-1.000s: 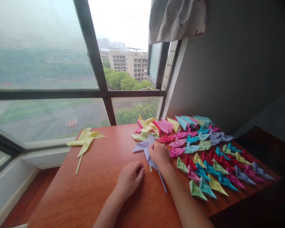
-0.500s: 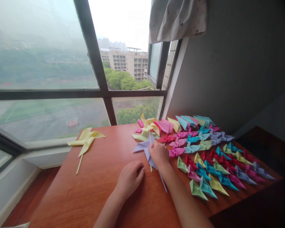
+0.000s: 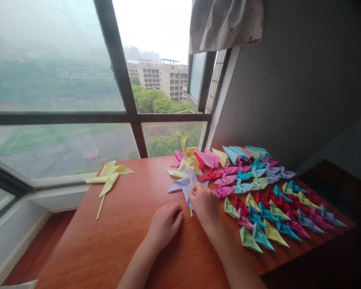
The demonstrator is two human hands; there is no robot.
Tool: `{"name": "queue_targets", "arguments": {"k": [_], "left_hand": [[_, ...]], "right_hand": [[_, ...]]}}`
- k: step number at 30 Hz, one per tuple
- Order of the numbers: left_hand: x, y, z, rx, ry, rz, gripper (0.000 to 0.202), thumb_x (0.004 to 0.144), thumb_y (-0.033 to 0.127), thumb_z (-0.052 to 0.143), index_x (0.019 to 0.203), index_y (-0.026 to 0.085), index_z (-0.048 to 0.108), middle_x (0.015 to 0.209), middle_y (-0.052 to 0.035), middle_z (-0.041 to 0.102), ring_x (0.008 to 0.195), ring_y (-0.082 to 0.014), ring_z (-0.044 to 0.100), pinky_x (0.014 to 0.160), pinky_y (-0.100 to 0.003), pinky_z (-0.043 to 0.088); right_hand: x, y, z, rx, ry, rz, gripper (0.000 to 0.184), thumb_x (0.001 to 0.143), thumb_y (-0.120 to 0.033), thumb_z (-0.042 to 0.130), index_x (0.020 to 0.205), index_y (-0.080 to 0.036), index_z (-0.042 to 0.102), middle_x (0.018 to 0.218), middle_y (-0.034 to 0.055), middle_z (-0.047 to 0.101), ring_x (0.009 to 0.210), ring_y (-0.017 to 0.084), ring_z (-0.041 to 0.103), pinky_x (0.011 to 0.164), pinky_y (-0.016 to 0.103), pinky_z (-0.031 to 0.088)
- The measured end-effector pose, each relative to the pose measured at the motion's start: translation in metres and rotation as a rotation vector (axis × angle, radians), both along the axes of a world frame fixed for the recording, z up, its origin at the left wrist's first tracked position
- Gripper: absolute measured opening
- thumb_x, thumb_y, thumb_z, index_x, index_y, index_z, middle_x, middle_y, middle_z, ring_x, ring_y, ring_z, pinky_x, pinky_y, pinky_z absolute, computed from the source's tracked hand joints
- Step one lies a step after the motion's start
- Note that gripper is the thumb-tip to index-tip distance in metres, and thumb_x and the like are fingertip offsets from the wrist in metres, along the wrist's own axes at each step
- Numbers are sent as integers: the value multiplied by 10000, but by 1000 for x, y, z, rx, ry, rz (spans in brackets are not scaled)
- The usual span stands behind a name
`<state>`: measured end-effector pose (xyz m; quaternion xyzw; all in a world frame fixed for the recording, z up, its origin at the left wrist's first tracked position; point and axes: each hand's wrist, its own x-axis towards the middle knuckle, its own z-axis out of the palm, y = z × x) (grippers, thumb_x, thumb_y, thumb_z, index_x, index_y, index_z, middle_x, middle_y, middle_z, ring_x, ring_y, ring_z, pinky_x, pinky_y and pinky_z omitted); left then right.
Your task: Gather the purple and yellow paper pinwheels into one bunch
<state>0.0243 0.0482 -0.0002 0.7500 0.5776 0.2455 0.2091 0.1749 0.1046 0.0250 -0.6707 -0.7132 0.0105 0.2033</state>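
Lifted off the counter (image 3: 129, 224), the yellow pinwheel (image 3: 189, 157) tilts in the right hand (image 3: 203, 202)'s pinching grip on its stick, and may snag the purple pinwheel (image 3: 183, 187).

Right hand (image 3: 205, 204) pinches yellow pinwheel (image 3: 189, 159); left hand (image 3: 165, 224) rests on table (image 3: 129, 224).

A reddish-brown wooden table (image 3: 123, 241) stands by the window. At ten o'clock lies a pale yellow paper pinwheel on a stick (image 3: 108, 176); at three o'clock, rows of small colourful folded paper pieces (image 3: 267, 208); at twelve, a lilac paper pinwheel (image 3: 183, 187)

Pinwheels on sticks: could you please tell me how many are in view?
3: a pale yellow pinwheel at the table's left, a yellow pinwheel held by the right hand, a purple pinwheel beneath.
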Motion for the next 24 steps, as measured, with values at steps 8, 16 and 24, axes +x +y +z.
{"name": "queue_targets", "arguments": {"k": [8,16,24], "left_hand": [[1,-1,2,1,-1,-4,160,893,224,454,787,211,572,818,-50,674,760,-211,613,687,-291,421],[1,-1,4,5,-3,-9,168,897,229,453,773,209,564,813,-49,670,755,-209,611,686,-289,422],[1,0,-1,10,-2,-5,166,898,229,457,771,202,560,811,-51,665,747,-202,600,685,-280,426]], "right_hand": [[16,-41,8,131,-17,69,174,887,-177,554,720,-196,601,659,23,668,626,153,622,564,267,279],[22,-46,-8,28,-96,78,159,895,-188,585,738,-198,611,686,22,684,654,161,649,550,278,259],[18,-54,-23,42,-10,98,118,899,-226,594,784,-206,591,671,11,675,605,159,635,538,281,245]]}}
